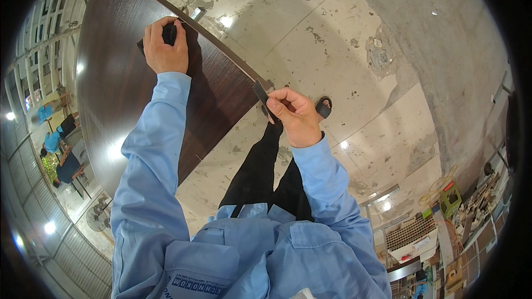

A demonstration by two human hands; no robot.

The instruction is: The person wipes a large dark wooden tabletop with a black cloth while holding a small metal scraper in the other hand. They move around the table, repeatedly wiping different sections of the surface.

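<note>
Large dark wood-grain panel [127,83] standing on edge, upper edge running diagonally from upper left toward centre, glossy face turned to the left. Judged rigid and heavy for its size, awkward rather than fragile; laminate face looks slick, so grip best taken over the top edge, not on the face. Corners and edge banding judged the parts most liable to chip against the floor.

Left hand [165,50] set on the top edge near the far end, fingers curled closed over a small dark object [169,33]; kind of object not determinable, mostly hidden by the fingers. Right hand [296,113] at the near corner of the panel, thumb and forefinger pinched shut on a thin dark flat strip [260,93], seemingly edge trim or a small blade, held just at the panel's corner; contact with the edge not certain. Strip judged light and thin, a fingertip pinch sufficient.

Both arms in light blue sleeves [149,149]; dark trousers [260,171] and a sandalled foot [323,106] below. Stained, patchy concrete floor [332,39] beneath. Green crate [450,196] and cluttered shelving at lower right; seated people in blue at far left, well apart.
</note>
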